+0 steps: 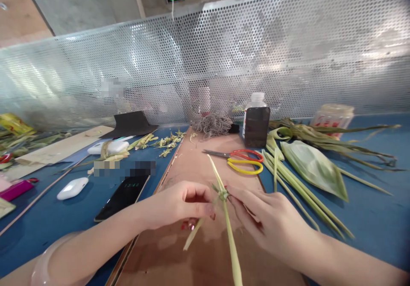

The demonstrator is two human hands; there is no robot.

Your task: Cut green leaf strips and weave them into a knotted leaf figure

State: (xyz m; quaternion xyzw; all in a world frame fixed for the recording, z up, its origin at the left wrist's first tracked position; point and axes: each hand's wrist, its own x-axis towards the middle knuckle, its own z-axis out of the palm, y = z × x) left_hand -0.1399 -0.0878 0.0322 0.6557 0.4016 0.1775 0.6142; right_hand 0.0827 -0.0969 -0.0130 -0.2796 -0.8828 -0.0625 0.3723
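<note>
Between both hands' grip, knotted leaf strip (pixel 223 194), left hand (pixel 184 204), right hand (pixel 272 222)

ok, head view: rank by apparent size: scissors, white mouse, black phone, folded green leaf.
1. folded green leaf
2. black phone, nearer the camera, so unsure against the leaf
3. scissors
4. white mouse
</note>
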